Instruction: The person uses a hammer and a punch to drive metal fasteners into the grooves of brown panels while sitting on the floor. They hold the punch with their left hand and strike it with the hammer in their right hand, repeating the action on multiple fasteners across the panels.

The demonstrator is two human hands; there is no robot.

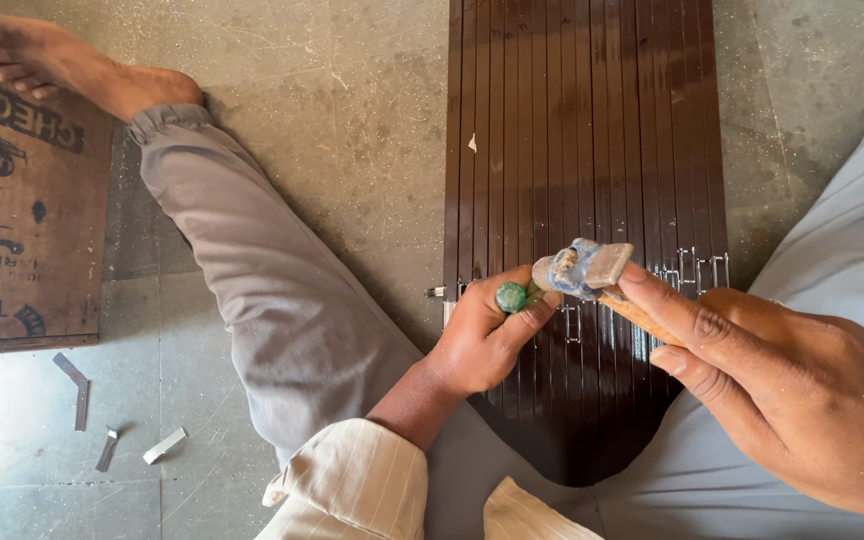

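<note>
I sit on a concrete floor with a bundle of dark brown glossy slats lying between my legs. My left hand is closed around a tool with a green round end, held upright against the slats. My right hand grips a wooden-handled hammer; its worn metal head, smeared with blue, sits just above the green tool end. Small metal staples line the slats to the right of the hammer head.
My left leg in grey trousers stretches up-left to a bare foot. A printed brown board lies at the left edge. A few small metal offcuts lie on the floor at lower left.
</note>
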